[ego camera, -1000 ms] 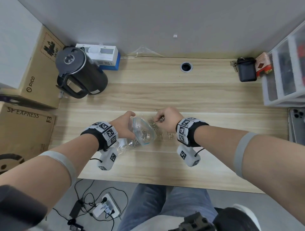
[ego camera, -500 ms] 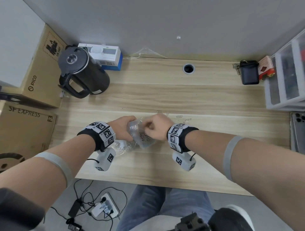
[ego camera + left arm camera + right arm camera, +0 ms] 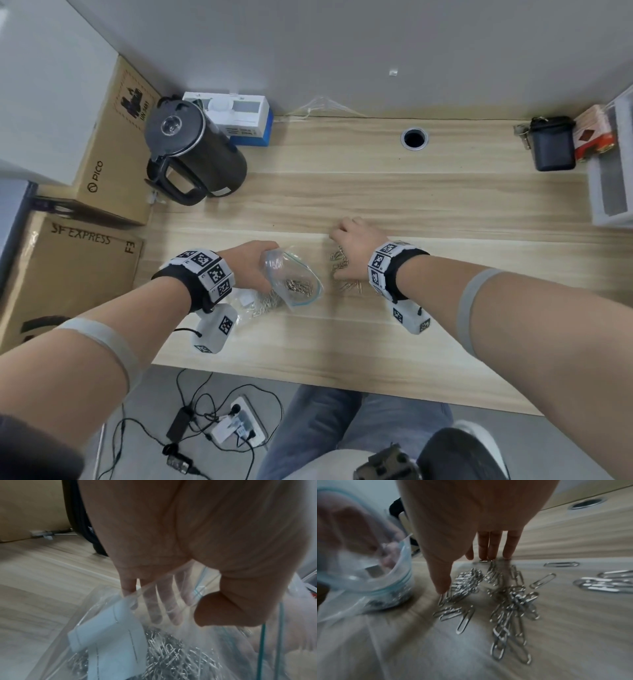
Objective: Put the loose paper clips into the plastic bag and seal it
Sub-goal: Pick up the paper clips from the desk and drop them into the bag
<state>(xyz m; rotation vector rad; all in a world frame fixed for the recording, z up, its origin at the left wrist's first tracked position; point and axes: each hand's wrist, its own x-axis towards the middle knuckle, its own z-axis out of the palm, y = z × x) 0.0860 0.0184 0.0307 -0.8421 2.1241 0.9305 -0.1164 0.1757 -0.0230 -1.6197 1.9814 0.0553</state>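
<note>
Paper clips [image 3: 510, 601] loose on desk [image 3: 376, 192]; R hand [image 3: 356, 240] spread over them, holding none. L hand [image 3: 250, 265] pinches plastic bag [image 3: 294, 277] mouth open.

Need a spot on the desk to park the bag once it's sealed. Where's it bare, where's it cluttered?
Bare: the wide strip between kettle and black pouch, around the cable hole; also the near edge of the desk. Crowded: loose paper clips under the right hand, beside the plastic bag held by the left hand.
</note>
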